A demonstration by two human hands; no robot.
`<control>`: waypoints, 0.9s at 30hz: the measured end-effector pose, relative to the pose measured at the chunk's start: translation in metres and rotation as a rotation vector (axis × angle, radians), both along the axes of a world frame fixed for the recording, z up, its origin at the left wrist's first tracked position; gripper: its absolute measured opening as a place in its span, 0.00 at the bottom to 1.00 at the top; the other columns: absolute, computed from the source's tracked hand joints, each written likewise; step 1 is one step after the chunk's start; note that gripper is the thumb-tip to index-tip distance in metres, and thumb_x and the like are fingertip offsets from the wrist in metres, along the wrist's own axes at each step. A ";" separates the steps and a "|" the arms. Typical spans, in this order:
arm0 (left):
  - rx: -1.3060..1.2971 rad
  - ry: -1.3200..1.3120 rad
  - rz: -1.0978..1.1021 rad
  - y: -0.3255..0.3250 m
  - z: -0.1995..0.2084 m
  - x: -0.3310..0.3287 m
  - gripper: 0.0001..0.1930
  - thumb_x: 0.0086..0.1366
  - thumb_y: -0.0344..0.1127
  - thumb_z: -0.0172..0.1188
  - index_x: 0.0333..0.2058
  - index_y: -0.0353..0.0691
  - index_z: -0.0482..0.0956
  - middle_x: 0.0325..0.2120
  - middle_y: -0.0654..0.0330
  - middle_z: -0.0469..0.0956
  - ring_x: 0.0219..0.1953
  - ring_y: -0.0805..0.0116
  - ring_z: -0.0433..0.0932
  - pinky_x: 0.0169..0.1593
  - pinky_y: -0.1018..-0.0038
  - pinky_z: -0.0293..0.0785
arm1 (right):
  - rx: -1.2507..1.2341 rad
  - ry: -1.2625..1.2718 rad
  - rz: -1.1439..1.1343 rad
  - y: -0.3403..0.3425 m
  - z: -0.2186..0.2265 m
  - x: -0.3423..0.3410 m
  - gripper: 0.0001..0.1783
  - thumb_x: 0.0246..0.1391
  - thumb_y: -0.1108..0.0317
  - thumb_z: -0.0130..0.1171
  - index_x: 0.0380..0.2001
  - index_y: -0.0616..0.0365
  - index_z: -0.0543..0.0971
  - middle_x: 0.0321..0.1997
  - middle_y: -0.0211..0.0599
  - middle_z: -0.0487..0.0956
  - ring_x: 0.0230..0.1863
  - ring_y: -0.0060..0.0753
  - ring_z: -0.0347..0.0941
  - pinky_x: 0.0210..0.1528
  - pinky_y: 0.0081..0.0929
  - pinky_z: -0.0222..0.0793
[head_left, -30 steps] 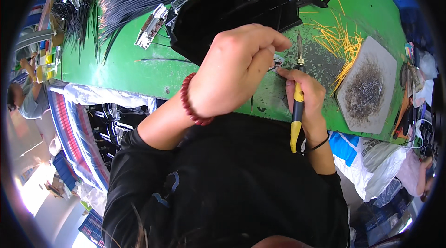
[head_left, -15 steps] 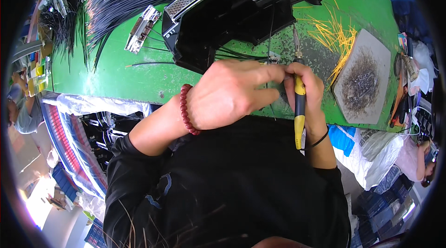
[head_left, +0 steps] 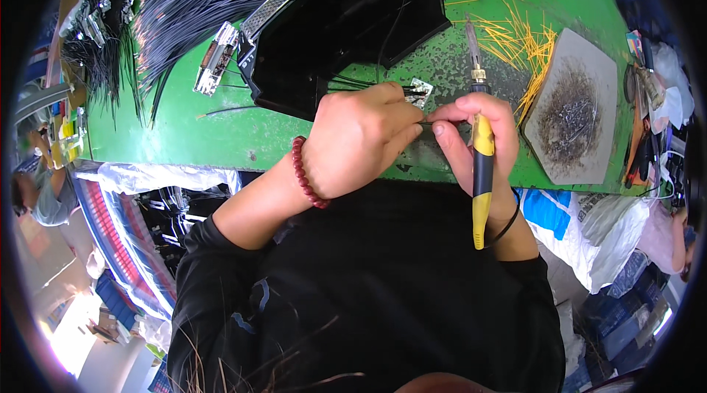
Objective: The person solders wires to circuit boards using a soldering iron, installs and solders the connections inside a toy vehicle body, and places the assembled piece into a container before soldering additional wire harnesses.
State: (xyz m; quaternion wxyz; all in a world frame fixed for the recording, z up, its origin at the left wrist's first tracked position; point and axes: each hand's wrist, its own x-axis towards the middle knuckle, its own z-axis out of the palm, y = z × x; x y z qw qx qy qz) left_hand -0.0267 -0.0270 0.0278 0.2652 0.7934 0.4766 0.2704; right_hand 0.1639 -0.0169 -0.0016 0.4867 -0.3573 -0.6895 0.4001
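Observation:
My left hand (head_left: 362, 141), with a red bead bracelet at the wrist, is closed with its fingertips pinching a thin black wire (head_left: 426, 123). My right hand (head_left: 486, 135) is wrapped round the yellow and black handle of a soldering iron (head_left: 482, 179), whose tip points away from me. The right thumb and forefinger are at the wire's end, close to the left fingertips. Just beyond the left fingers lies a small pale circuit board (head_left: 420, 91) with black wires on it, partly hidden by the hand. Those wires run toward a black plastic shell (head_left: 294, 47).
Many dark wires (head_left: 199, 10) are heaped at the far left of the green table (head_left: 162, 135), beside a silvery metal part (head_left: 216, 59). Thin yellow strands (head_left: 526, 47) lie at the right, next to a grey slab (head_left: 615, 91) with dark residue on it.
My fingertips have come lower and slightly apart, and the circuit board shows more. The soldering iron has shifted a little right. The black shell appears further left in the picture.

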 end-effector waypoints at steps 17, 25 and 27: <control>-0.680 -0.706 0.188 0.000 -0.002 0.007 0.04 0.60 0.29 0.63 0.29 0.36 0.78 0.20 0.72 0.71 0.21 0.86 0.62 0.25 0.85 0.60 | -0.423 0.472 0.110 -0.007 -0.005 0.001 0.29 0.51 0.77 0.63 0.52 0.57 0.61 0.33 0.45 0.79 0.32 0.29 0.78 0.36 0.25 0.78; -0.846 -0.982 0.047 0.002 -0.011 0.003 0.04 0.63 0.30 0.62 0.32 0.37 0.76 0.21 0.72 0.73 0.24 0.88 0.65 0.26 0.88 0.61 | -0.489 0.703 0.195 -0.006 -0.006 -0.004 0.29 0.51 0.80 0.63 0.52 0.58 0.61 0.33 0.45 0.79 0.33 0.28 0.77 0.37 0.25 0.77; -0.867 -1.022 0.020 0.003 -0.012 0.003 0.05 0.63 0.30 0.62 0.33 0.36 0.76 0.23 0.71 0.74 0.25 0.88 0.67 0.27 0.88 0.62 | -0.493 0.719 0.214 -0.006 -0.007 -0.004 0.29 0.51 0.80 0.63 0.52 0.57 0.61 0.32 0.45 0.79 0.33 0.28 0.77 0.37 0.25 0.77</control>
